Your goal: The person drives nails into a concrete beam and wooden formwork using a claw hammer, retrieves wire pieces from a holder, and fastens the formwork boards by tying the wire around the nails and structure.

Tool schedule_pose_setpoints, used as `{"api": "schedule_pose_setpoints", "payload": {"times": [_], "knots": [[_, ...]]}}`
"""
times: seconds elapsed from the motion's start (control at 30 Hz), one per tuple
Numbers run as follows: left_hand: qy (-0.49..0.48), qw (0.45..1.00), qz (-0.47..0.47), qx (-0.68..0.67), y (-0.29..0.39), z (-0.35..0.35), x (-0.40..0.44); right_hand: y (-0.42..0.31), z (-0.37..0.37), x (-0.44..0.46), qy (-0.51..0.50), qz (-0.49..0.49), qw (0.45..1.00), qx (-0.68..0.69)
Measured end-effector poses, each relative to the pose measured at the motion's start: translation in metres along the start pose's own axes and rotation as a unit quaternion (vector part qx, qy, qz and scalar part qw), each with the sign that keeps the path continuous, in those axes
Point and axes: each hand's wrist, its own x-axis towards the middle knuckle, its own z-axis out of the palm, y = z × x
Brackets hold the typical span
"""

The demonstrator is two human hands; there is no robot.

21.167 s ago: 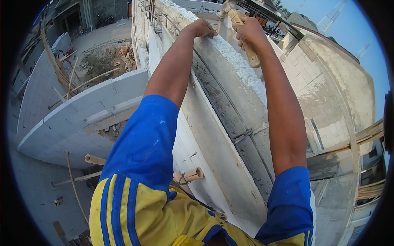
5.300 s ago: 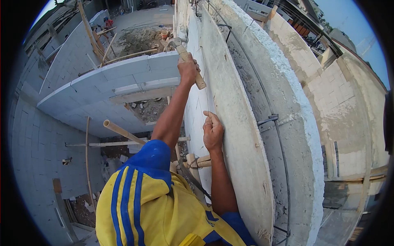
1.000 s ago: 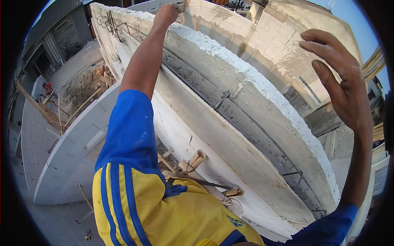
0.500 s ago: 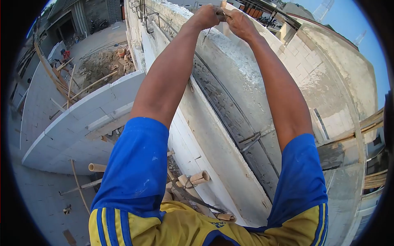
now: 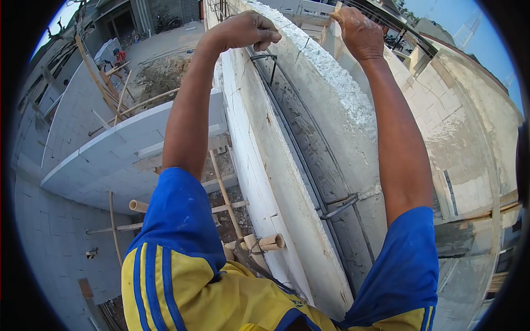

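My left hand (image 5: pixel 249 32) is closed, thumb and fingers pinched together, over the near side of the wall's rough top. What it pinches is too small to make out. To its right, beyond the crumbly white edge (image 5: pixel 337 83), my right hand (image 5: pixel 361 34) is closed too, with a small pale tip showing at its fingers that I cannot identify. A thin dark wire (image 5: pixel 301 48) lies over the rough edge between the hands. Below them a steel bar (image 5: pixel 323 138) runs inside the trough between the formwork board (image 5: pixel 276 149) and the concrete.
Bamboo poles (image 5: pixel 271 243) jut out near my body. A bent steel tie (image 5: pixel 339 208) crosses the trough. Lower left stands a curved-looking block wall (image 5: pixel 127 140), with a dirt pile (image 5: pixel 160 74) beyond it. Another block wall (image 5: pixel 430 99) rises at the right.
My hands, together half a second ago, have moved apart. The right hand, open and away at the right a second ago, is closed now. The hammer from older frames is out of view.
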Motion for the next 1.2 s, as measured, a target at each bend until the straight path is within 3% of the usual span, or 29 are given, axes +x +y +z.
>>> {"api": "schedule_pose_setpoints", "payload": {"times": [0.07, 0.17, 0.2, 0.23, 0.27, 0.3, 0.37, 0.4, 0.43, 0.47, 0.5, 0.53, 0.57, 0.63, 0.67, 0.73, 0.77, 0.8, 0.87, 0.9, 0.97, 1.03, 1.1, 1.17, 1.2], "knots": [[0.187, 0.973, -0.031, -0.13, -0.004, 0.006, -0.004, -0.002, 0.002, 0.0, -0.005, 0.008, 1.0, 0.019], [0.23, 0.967, -0.038, -0.106, -0.019, 0.013, 0.011, -0.009, 0.004, -0.005, -0.004, -0.01, 0.999, 0.031], [0.22, 0.974, -0.031, -0.037, -0.032, 0.016, 0.026, -0.007, 0.005, -0.005, -0.006, -0.012, 1.0, 0.024], [0.219, 0.974, -0.028, -0.044, -0.031, 0.024, 0.032, -0.005, 0.008, -0.009, -0.082, -0.008, 0.997, -0.008], [0.25, 0.967, -0.004, 0.055, -0.03, 0.031, 0.039, -0.004, 0.012, -0.012, -0.155, -0.002, 0.987, -0.039], [0.278, 0.947, 0.02, 0.157, -0.031, 0.037, 0.044, -0.005, 0.017, -0.013, -0.159, -0.001, 0.986, -0.041], [0.263, 0.953, -0.024, 0.147, -0.025, 0.045, 0.046, -0.018, 0.021, -0.012, -0.178, -0.002, 0.982, -0.063], [0.306, 0.941, 0.006, 0.145, -0.033, 0.045, 0.049, -0.023, 0.021, -0.006, -0.267, 0.033, 0.962, -0.041], [0.351, 0.924, 0.032, 0.145, -0.038, 0.041, 0.049, -0.028, 0.025, -0.009, -0.266, 0.029, 0.963, -0.036], [0.323, 0.944, 0.058, 0.033, -0.047, 0.027, 0.047, -0.033, 0.029, -0.01, -0.197, 0.028, 0.979, 0.035], [0.325, 0.944, 0.05, 0.039, -0.055, 0.02, 0.04, -0.037, 0.033, -0.012, -0.127, 0.03, 0.986, 0.107], [0.304, 0.939, -0.061, -0.149, -0.028, 0.004, 0.015, -0.037, 0.031, -0.008, -0.137, -0.002, 0.983, 0.119], [0.27, 0.888, -0.168, -0.331, -0.006, -0.004, -0.005, -0.045, 0.01, 0.002, -0.192, -0.026, 0.979, 0.055], [0.271, 0.886, -0.177, -0.332, -0.008, -0.013, -0.021, -0.047, -0.001, 0.007, -0.065, -0.052, 0.976, 0.202], [0.289, 0.899, -0.16, -0.288, -0.01, -0.014, -0.02, -0.049, -0.002, 0.01, -0.064, -0.05, 0.977, 0.199], [0.318, 0.918, -0.127, -0.202, -0.015, -0.01, -0.013, -0.053, -0.003, 0.01, -0.067, -0.077, 0.992, 0.069], [0.293, 0.934, -0.119, -0.164, -0.013, -0.005, 0.003, -0.048, -0.001, 0.007, -0.07, -0.078, 0.992, 0.068], [0.268, 0.949, -0.11, -0.124, -0.009, -0.001, 0.029, -0.039, -0.002, 0.005, -0.133, -0.048, 0.99, -0.02], [0.247, 0.966, 0.018, 0.071, -0.055, 0.031, 0.094, -0.017, 0.007, 0.0, -0.237, 0.002, 0.964, -0.119], [0.184, 0.978, -0.082, 0.058, -0.032, 0.039, 0.09, -0.016, 0.015, -0.005, -0.24, 0.002, 0.963, -0.122], [0.214, 0.968, -0.019, 0.129, -0.057, 0.057, 0.106, -0.016, 0.026, -0.013, -0.247, -0.023, 0.965, -0.085], [0.182, 0.972, -0.02, 0.15, -0.059, 0.055, 0.105, -0.02, 0.035, -0.018, -0.28, -0.007, 0.958, -0.059], [0.172, 0.972, 0.011, 0.158, -0.049, 0.055, 0.091, -0.023, 0.048, -0.024, -0.229, 0.081, 0.967, 0.072], [0.063, 0.981, 0.075, 0.17, -0.036, 0.059, 0.074, -0.027, 0.034, -0.015, -0.251, 0.084, 0.96, 0.086], [0.066, 0.98, 0.075, 0.17, -0.033, 0.058, 0.072, -0.029, 0.027, -0.01, -0.31, 0.091, 0.944, 0.067]]}}
